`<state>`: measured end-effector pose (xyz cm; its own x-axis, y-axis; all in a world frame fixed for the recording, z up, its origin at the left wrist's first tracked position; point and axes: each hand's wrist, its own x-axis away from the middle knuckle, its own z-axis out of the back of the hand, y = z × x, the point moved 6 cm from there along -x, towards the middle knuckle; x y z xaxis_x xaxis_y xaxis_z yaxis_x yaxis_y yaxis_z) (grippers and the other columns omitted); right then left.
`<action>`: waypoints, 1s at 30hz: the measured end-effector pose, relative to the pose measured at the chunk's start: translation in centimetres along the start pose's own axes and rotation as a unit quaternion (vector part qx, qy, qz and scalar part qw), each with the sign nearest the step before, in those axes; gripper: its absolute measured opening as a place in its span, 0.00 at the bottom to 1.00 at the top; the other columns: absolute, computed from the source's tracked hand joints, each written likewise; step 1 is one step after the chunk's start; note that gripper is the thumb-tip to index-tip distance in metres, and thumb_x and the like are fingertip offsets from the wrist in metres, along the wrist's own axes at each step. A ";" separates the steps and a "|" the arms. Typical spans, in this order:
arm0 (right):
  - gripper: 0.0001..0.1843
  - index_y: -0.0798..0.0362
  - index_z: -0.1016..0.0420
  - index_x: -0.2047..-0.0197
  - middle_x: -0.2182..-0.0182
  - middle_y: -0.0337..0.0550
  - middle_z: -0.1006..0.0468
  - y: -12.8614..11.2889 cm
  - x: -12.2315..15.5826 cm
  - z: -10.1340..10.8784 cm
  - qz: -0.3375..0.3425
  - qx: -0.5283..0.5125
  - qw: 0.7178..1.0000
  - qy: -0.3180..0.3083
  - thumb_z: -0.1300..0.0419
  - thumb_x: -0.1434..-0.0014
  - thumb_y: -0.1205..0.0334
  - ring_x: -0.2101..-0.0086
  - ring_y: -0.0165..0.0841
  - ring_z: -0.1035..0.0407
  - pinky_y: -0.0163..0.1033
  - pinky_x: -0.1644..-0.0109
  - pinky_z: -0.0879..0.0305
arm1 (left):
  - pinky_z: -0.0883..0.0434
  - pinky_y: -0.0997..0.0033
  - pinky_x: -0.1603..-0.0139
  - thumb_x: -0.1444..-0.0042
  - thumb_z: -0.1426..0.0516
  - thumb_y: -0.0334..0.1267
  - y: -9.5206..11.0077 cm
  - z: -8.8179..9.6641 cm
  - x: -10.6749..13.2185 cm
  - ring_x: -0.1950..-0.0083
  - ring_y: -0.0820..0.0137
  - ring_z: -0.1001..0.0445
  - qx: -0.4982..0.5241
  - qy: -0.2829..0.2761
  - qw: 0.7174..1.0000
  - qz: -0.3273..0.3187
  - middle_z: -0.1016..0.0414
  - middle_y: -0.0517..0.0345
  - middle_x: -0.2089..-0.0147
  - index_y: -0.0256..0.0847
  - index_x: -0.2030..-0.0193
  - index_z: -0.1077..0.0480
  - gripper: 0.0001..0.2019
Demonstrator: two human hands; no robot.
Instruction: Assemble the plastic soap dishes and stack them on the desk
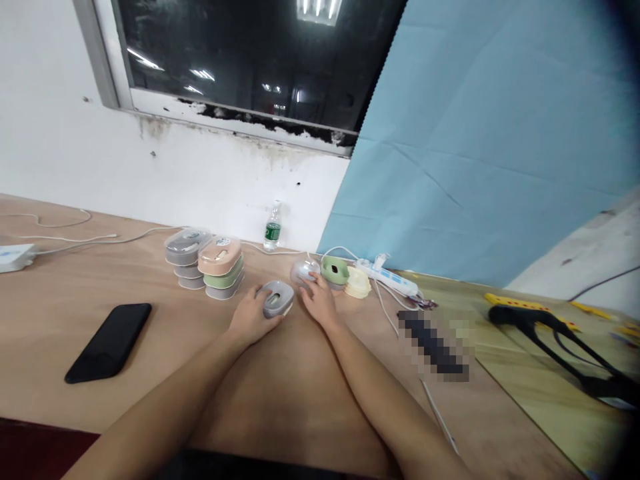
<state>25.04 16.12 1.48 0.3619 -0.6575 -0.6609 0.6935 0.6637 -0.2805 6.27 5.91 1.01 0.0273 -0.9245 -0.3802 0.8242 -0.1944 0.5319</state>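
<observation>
Gray oval plastic box (278,300) is sitting on the light brown tabletop (285,393), pretty much mid-table, with the left hand (253,317) curled round it: fingers on its left side, thumb along the near edge, so the grip is only part-closed, about as wide as the box. The right hand (321,304) is just beside it, fingers loosely spread and reaching onto a clear domed plastic lid (301,269); can't tell if it's actually pinching it or just touching. Right past that lid there's a green oval plastic tray (330,265) and some pale yellow plastic trays (358,285), with a white-and-blue power strip (395,280) behind. Over to the left you've got two stacks, a gray-topped box stack (187,248) and a pink-topped box stack (220,257), then a black phone (108,343) lying flat nearer the front.
</observation>
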 end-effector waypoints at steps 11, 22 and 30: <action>0.18 0.56 0.27 0.48 0.40 0.55 0.39 -1.1 0.3 0.2 -0.012 -0.033 0.999 -0.004 0.46 0.42 0.64 0.41 0.43 0.40 0.50 0.39 0.40 | 0.37 0.55 0.37 0.49 0.40 0.48 -0.4 2.5 -0.1 0.37 0.56 0.38 0.048 0.051 0.993 -0.095 0.44 0.47 0.36 0.43 0.44 0.37 0.27; 0.27 0.55 0.32 0.43 0.40 0.55 0.39 -0.9 0.2 -0.9 0.022 -0.101 0.994 -0.026 0.39 0.49 0.67 0.46 0.42 0.36 0.48 0.42 0.38 | 0.37 0.56 0.37 0.49 0.39 0.48 1.8 3.3 1.0 0.35 0.54 0.41 0.077 0.005 0.983 -0.164 0.46 0.46 0.34 0.43 0.47 0.36 0.24; 0.24 0.54 0.34 0.41 0.42 0.52 0.36 -1.5 0.2 0.4 0.010 -0.067 0.998 -0.002 0.46 0.42 0.67 0.43 0.39 0.40 0.47 0.39 0.40 | 0.39 0.57 0.36 0.49 0.39 0.49 1.4 3.5 0.8 0.35 0.55 0.40 0.084 0.021 0.985 -0.151 0.45 0.47 0.35 0.43 0.46 0.36 0.25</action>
<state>24.30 14.87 2.01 0.3779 -0.6450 -0.6642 0.5972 0.7180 -0.3575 5.50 3.73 4.13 -0.1783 -0.8029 -0.5688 0.6934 -0.5127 0.5063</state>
